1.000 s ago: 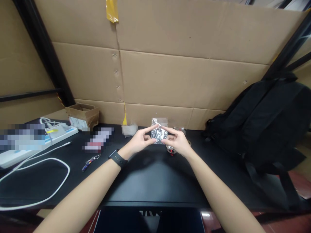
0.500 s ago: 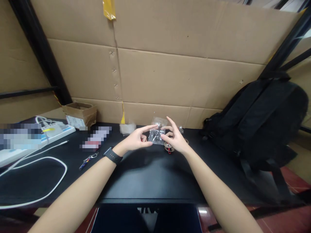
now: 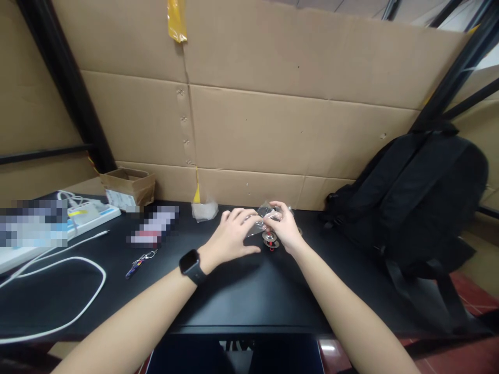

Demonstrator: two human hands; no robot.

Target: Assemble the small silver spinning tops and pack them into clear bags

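Note:
A clear plastic bag (image 3: pixel 253 228) is between my hands over the black table (image 3: pixel 241 296). My right hand (image 3: pixel 284 228) pinches the bag with thumb and fingers. On the bag's left side, my left hand (image 3: pixel 234 236) has its fingers arched over it and the thumb spread away, with a dark watch on the wrist. Just under my right hand, a round metal item with red parts (image 3: pixel 270 239) rests on the table, partly hidden. Behind my left hand lies a whitish plastic packet (image 3: pixel 205 211).
A black backpack (image 3: pixel 432 202) fills the right side. At left are a cardboard box (image 3: pixel 134 187), a power strip (image 3: pixel 88 221), a white cable (image 3: pixel 104 275), a blurred-out item (image 3: pixel 154 226) and a keychain (image 3: pixel 136 264). Cardboard panels (image 3: pixel 249 130) stand behind.
My right hand has closed on the bag, which was spread flatter between both hands. My left hand has turned palm down, its thumb dropping away from the bag. The view has shifted slightly.

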